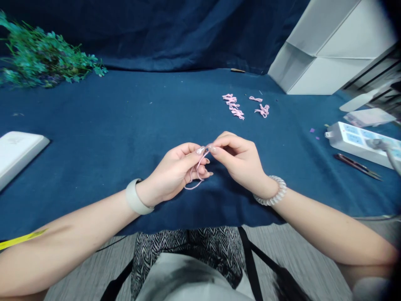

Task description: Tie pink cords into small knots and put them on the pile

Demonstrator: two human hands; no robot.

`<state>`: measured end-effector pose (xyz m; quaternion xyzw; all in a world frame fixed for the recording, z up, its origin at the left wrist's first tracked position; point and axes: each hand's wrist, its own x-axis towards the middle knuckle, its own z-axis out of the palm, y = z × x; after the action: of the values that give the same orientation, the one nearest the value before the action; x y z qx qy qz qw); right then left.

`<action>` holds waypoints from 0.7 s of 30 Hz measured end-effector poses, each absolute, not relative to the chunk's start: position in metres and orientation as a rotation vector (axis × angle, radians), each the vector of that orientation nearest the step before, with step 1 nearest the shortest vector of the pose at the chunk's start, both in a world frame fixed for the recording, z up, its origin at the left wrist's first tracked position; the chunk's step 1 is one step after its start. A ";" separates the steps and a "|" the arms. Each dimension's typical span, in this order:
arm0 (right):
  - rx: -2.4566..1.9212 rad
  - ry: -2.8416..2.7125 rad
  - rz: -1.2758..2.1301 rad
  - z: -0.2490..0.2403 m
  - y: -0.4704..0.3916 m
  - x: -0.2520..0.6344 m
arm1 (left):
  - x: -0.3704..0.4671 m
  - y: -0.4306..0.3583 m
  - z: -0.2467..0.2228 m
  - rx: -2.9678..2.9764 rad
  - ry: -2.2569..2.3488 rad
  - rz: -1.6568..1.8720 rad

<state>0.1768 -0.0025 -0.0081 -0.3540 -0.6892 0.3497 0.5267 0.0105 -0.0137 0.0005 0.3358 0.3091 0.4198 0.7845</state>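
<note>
A thin pink cord [198,184] is pinched between my two hands above the front part of the blue cloth. My left hand [180,169] grips it between thumb and index finger, and a loose length hangs below in a loop. Right beside it, my right hand [239,159] pinches the same cord with thumb and forefinger, the fingertips of both hands nearly touching. The exact spot where the cord is held is mostly covered by the fingertips. Farther back lie several small pink cord bundles [237,113], some in a cluster and others a little to the right.
At the right lie a white power strip [360,142] and thread snips [357,166]. White boxes [332,71] stand at the back right. Green foliage [46,58] is at the back left, and a white device [21,152] sits at the left edge.
</note>
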 end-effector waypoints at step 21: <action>-0.900 -1.648 0.793 -0.010 -0.003 0.175 | 0.010 -0.017 0.004 0.864 0.785 0.876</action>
<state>0.1750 -0.0031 -0.0104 -0.3761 -0.6885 0.3314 0.5241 0.0095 -0.0171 0.0039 0.3947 0.3586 0.4002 0.7453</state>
